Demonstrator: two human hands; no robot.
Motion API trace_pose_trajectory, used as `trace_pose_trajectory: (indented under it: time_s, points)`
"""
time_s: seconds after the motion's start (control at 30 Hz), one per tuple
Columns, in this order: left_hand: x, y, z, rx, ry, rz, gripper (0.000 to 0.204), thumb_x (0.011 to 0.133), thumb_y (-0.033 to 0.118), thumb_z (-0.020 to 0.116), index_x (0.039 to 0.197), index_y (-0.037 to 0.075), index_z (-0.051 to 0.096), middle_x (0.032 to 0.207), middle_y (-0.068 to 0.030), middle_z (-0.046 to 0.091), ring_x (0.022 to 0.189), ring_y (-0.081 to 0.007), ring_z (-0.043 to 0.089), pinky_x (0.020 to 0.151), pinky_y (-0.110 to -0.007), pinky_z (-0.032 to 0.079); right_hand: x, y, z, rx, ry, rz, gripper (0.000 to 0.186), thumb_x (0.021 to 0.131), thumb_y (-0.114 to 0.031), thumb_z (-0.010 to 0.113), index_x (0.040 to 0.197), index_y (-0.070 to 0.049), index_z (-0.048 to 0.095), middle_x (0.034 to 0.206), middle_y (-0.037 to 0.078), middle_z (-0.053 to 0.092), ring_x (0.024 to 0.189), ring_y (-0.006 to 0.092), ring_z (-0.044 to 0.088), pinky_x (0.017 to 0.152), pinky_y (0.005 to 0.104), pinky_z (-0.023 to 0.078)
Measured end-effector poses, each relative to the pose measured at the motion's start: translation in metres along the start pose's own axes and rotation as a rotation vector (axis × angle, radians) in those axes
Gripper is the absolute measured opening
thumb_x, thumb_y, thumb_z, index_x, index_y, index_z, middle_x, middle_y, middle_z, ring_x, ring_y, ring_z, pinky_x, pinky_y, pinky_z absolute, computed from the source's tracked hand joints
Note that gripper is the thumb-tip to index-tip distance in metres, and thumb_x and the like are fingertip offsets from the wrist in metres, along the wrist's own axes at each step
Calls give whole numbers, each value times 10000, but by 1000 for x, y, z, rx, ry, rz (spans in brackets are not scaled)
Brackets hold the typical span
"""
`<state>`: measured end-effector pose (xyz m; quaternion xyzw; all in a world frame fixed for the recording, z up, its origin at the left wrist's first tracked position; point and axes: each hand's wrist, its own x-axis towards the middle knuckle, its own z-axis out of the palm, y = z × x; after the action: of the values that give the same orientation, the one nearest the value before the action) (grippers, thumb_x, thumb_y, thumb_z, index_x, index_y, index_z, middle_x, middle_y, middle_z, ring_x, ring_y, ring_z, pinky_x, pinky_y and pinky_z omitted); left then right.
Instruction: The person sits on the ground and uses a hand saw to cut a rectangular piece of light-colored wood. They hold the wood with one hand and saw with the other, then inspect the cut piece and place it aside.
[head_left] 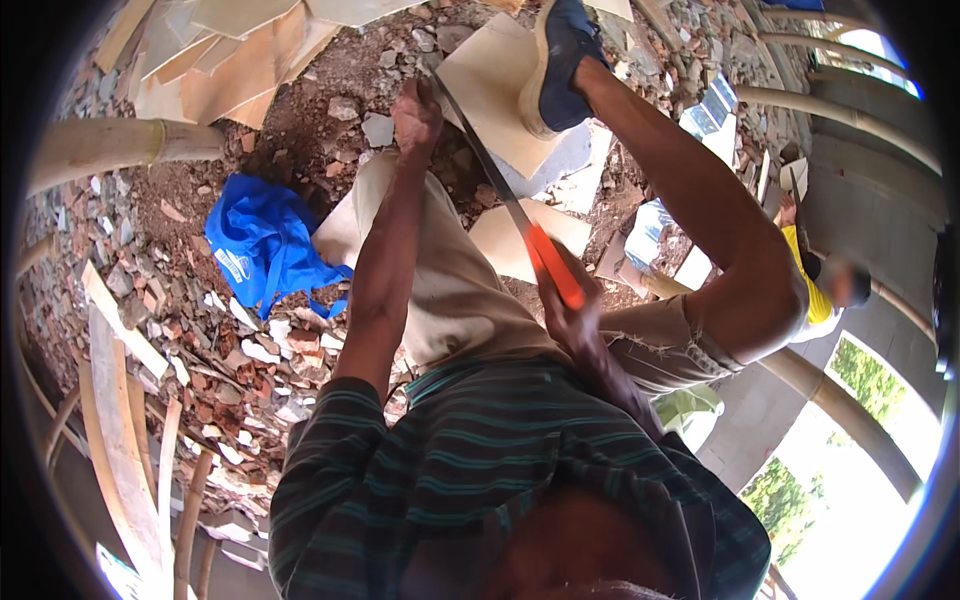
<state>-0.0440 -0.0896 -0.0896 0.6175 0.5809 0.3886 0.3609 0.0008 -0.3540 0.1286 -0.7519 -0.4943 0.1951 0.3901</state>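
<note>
A long saw (pixel 490 170) with a grey blade and an orange handle runs slantwise across the middle. My right hand (pixel 572 318) grips the orange handle near my knee. My left hand (pixel 416 116) is closed on the far tip of the blade. The blade lies against the edge of a beige tile (pixel 490 85). My foot in a blue shoe (pixel 560 60) stands on that tile. A second beige tile (pixel 505 245) lies under the saw, just beside my leg in light trousers.
Broken brick and stone rubble covers the ground. A blue bag (pixel 265 245) lies at the left. Several beige tiles (pixel 230 60) are stacked at the upper left. Bamboo poles (pixel 120 145) cross the edges. Another person in a yellow shirt (pixel 815 285) is at the right.
</note>
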Motion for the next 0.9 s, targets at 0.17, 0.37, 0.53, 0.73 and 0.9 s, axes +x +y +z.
trace_pose_trajectory:
  time_s: [0.17, 0.37, 0.53, 0.73, 0.9]
  points:
    - [-4, 0, -2, -28, -46, 18, 246, 964, 271, 504, 919, 43, 583, 778, -269, 629, 775, -487, 611, 668, -552, 453, -4, 5, -4, -52, -25, 232, 315, 901, -62, 613, 1190, 64, 604, 1055, 185, 693, 878, 206, 685, 745, 309, 541]
    - [-4, -2, -3, 52, -66, -44, 294, 978, 309, 459, 957, 42, 580, 870, -279, 645, 887, -507, 596, 778, -579, 436, -6, -1, -7, 70, 30, -17, 415, 880, -62, 623, 1287, 1, 571, 1005, 197, 698, 803, 252, 699, 706, 358, 555]
    - [-3, -4, 0, 43, -107, -73, 303, 980, 317, 460, 955, 36, 570, 840, -278, 645, 851, -508, 597, 749, -576, 440, 17, -4, 1, -2, -64, 145, 318, 907, -102, 633, 1187, 47, 610, 751, 75, 645, 644, 97, 561, 555, 268, 471]
    - [-6, 1, -1, 90, 1, -30, 325, 978, 337, 458, 939, 33, 563, 791, -286, 629, 805, -509, 603, 700, -570, 453, -4, -13, -19, 4, -60, 32, 405, 891, -52, 601, 1282, 42, 554, 1110, 238, 665, 882, 262, 698, 753, 353, 553]
    - [-6, -2, -3, 46, -68, 13, 357, 981, 360, 446, 937, 28, 569, 765, -281, 627, 822, -505, 610, 706, -559, 464, 13, -13, -4, 95, -160, 384, 293, 904, -103, 617, 1166, 30, 620, 922, 154, 708, 766, 137, 655, 669, 293, 530]
